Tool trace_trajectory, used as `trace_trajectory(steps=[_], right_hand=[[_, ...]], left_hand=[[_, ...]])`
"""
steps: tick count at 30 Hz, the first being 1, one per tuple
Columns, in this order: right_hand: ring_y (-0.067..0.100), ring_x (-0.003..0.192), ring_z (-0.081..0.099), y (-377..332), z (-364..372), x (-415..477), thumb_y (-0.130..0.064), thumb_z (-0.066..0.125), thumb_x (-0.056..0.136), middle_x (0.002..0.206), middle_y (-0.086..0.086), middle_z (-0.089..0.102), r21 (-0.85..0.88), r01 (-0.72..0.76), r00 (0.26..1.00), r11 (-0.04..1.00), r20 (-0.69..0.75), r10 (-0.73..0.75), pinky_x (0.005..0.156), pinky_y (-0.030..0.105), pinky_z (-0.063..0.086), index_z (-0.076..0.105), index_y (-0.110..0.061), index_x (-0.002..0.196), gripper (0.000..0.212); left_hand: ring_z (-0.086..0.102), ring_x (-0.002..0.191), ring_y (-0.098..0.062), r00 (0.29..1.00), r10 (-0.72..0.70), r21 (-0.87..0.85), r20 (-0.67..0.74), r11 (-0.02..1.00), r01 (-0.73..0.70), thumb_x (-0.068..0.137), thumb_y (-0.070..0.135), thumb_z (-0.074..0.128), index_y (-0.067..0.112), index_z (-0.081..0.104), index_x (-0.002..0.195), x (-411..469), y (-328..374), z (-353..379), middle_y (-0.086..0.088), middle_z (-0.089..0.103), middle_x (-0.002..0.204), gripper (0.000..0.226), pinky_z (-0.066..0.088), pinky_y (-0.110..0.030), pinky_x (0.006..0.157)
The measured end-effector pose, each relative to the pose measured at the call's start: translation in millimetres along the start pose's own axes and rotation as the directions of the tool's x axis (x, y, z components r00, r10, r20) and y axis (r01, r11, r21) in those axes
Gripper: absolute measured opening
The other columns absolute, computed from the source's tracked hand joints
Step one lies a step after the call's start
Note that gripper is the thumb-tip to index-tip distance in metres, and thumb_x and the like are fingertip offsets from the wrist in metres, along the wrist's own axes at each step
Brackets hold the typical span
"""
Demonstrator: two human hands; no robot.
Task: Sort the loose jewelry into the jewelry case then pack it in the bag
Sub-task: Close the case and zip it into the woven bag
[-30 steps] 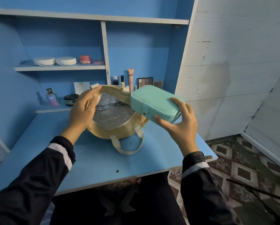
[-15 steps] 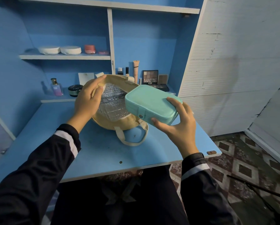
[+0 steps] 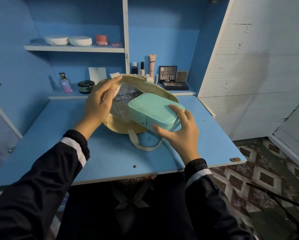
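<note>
Jewelry case (image 3: 154, 111), snapped shut; judged rigid, smooth and light. The right hand (image 3: 178, 130) grips its near end, fingers on top and thumb on the front wall. The far end enters the soft bag (image 3: 118, 128) ahead of that hand. The left hand (image 3: 98, 101) pinches the limp rim, lifting it open.

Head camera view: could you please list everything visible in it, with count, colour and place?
jewelry case: one, mint green, at the bag's mouth
bag: one, beige with silver lining, open on the desk
desk: one, blue, under the bag
round pads: two, white, upper shelf
jar: one, red, upper shelf
perfume bottle: one, pink-purple, lower ledge, left
round tin: one, dark, beside the perfume bottle
tube: one, beige, upright, lower ledge
MATTE palette: one, black, lower ledge, right
left hand: holds the bag's rim up
right hand: grips the jewelry case
</note>
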State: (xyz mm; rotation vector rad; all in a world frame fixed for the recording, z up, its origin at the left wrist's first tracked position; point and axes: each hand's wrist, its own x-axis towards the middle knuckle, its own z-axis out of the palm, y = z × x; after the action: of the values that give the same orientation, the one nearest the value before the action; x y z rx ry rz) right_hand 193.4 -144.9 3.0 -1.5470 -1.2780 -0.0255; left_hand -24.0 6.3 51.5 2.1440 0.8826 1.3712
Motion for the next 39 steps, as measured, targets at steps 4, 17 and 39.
trace_trajectory(steps=[4, 17, 39], right_hand=[[0.002, 0.108, 0.051, -2.9, 18.1, 0.2, -0.065, 0.075, 0.058, 0.124, -0.009, 0.052, 0.010, -0.026, 1.000, 1.000, 0.003, 0.026, 0.080, 0.002, 0.035, 0.058, -0.040, 0.123, 0.072], [0.015, 0.113, 0.052, -10.4, 75.5, 16.6, -0.067, 0.077, 0.061, 0.125, -0.004, 0.049, -0.051, -0.020, 0.999, 0.998, 0.049, 0.023, 0.081, 0.029, 0.050, 0.053, -0.040, 0.127, 0.075], [0.021, 0.114, 0.051, -21.9, 122.4, 30.4, -0.073, 0.072, 0.061, 0.127, 0.004, 0.046, -0.044, -0.085, 0.996, 0.995, 0.033, 0.087, 0.090, 0.035, 0.050, 0.050, -0.038, 0.128, 0.078]], left_hand=[[0.047, 0.127, 0.000, 0.999, 0.012, 0.036, 0.032, 0.999, -0.013, 0.102, 0.030, 0.041, 0.033, 0.055, 0.136, -3.2, -3.3, -2.5, 0.020, 0.054, 0.134, 0.036, 0.035, -0.019, 0.107], [0.048, 0.130, -0.010, 0.990, 0.100, 0.042, 0.097, 0.994, -0.105, 0.103, 0.021, 0.047, 0.023, 0.058, 0.135, -6.7, -10.9, -7.6, 0.001, 0.055, 0.134, 0.034, 0.037, -0.028, 0.110], [0.053, 0.118, -0.009, 0.999, 0.039, -0.027, 0.018, 0.999, -0.039, 0.106, 0.011, 0.039, 0.021, 0.052, 0.137, -1.0, -6.2, -12.7, -0.005, 0.062, 0.133, 0.035, 0.039, -0.008, 0.097]])
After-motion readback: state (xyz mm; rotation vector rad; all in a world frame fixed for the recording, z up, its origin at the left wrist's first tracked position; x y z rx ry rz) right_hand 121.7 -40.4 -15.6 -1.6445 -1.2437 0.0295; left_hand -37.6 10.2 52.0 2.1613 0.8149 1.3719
